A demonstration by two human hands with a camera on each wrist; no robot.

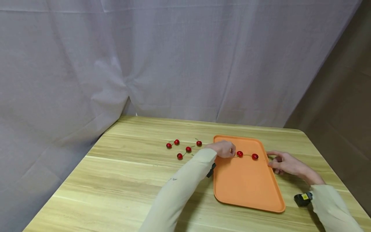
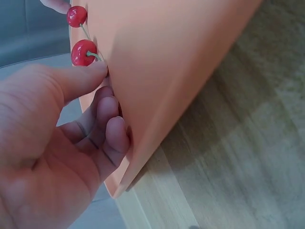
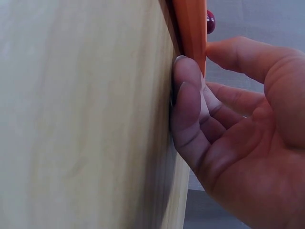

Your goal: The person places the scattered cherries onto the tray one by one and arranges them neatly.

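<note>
The left hand is over the far part of the orange tray, thumb and forefinger pinched on the thin green stem of a joined pair of cherries. The wrist view shows it plainly: the thumb tip presses the stem right beside the nearer fruit, the other fingers curled loosely beneath. That fine pinch suits the stem, which is likely the easiest part to hold without the round fruit rolling away. Both cherries of the pair sit on the tray floor near its far end, one just beside the fingers, the other toward the right rim.

Over on the other side, the right hand rests on the tabletop against the tray's right edge. Its fingers are only loosely curled, fingertips touching the outer wall of the rim, thumb hovering above; it grips nothing. It looks placed there to steady the tray so it does not slide.

Left of the tray, more cherries lie scattered on the wood in stemmed pairs, well apart from the tray's contents. A grey curtain hangs behind the tabletop.
</note>
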